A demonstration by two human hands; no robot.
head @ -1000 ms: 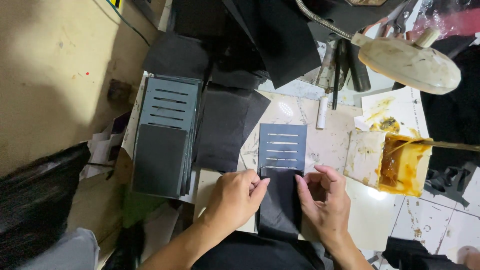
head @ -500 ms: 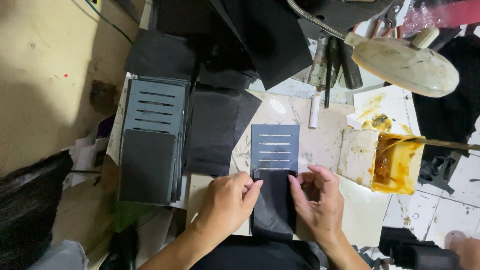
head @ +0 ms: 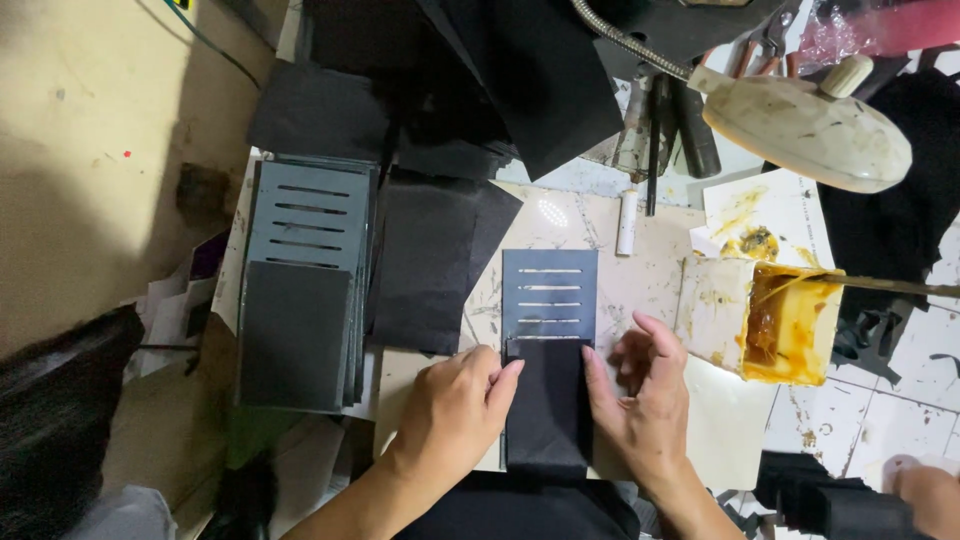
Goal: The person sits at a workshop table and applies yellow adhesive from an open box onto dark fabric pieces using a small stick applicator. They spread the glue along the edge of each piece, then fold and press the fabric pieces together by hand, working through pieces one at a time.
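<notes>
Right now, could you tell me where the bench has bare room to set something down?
Little: a bare strip between the slotted panel and the glue tub, below the white stick. Left is crowded with the stacked panels and black sheets.

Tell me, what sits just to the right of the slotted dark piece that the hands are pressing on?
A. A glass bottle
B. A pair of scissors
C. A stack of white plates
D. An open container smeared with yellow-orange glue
D: right of the slotted dark piece, which the left hand and right hand flank, stands an open container coated inside with yellow-orange glue.
</notes>
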